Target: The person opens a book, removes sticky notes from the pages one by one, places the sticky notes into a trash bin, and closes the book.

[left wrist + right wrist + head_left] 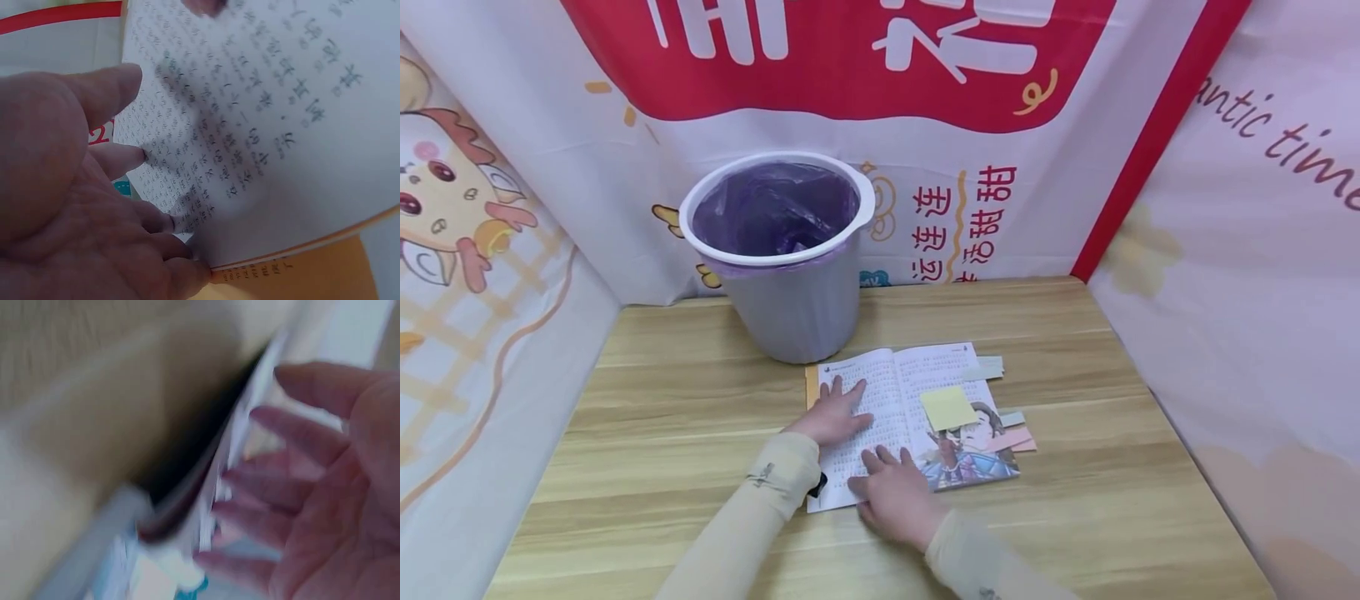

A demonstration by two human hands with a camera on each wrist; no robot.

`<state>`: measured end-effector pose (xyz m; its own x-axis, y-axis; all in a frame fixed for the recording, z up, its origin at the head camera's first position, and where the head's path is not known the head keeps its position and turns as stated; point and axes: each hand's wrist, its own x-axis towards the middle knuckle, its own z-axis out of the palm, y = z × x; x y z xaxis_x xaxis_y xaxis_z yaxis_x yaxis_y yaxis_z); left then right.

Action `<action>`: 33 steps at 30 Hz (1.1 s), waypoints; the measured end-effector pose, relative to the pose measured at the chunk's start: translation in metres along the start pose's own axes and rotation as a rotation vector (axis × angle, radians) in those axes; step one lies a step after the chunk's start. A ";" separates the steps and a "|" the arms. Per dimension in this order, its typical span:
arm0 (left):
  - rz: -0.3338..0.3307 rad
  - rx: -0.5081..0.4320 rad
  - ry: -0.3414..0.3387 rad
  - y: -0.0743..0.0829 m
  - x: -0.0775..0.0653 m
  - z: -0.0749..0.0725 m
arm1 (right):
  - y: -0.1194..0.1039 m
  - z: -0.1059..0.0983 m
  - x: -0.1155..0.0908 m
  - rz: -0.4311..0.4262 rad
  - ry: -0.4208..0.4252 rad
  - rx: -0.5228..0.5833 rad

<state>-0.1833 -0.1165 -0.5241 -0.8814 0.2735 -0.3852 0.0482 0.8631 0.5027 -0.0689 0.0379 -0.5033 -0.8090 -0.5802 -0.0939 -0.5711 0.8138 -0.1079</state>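
Note:
An open book [886,387] with printed text lies on the wooden table, a coloured picture low on its right page. My left hand [831,415] rests on the left page with fingers spread; in the left wrist view its fingertips touch the paper [206,137]. At the bottom edge near the spine is my right hand [901,496], fingers extended over the page. The blurred right wrist view has those fingers [269,515] loosely straight beside the book's edge [234,440]. A yellow sticky note [947,407] sits on the right page. Green tabs [991,367] and a pink tab [1018,439] stick out rightward.
A grey bin [797,308] with a white rim and purple liner stands behind the book, close to its top left corner. Printed cloth [985,142] hangs at the back and both sides. Bare wooden table [1075,400] extends around the book.

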 end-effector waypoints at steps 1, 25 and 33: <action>-0.004 0.005 -0.005 0.001 0.000 0.000 | 0.006 -0.005 -0.002 -0.015 -0.001 0.032; 0.060 0.173 0.157 0.052 -0.018 0.042 | 0.155 -0.020 -0.028 0.146 0.289 0.198; -0.005 0.259 0.114 0.057 -0.019 0.056 | 0.151 -0.015 -0.024 0.087 0.200 0.166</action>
<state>-0.1372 -0.0492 -0.5317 -0.9284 0.2320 -0.2902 0.1492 0.9482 0.2806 -0.1377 0.1753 -0.5029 -0.8749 -0.4766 0.0860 -0.4810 0.8341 -0.2701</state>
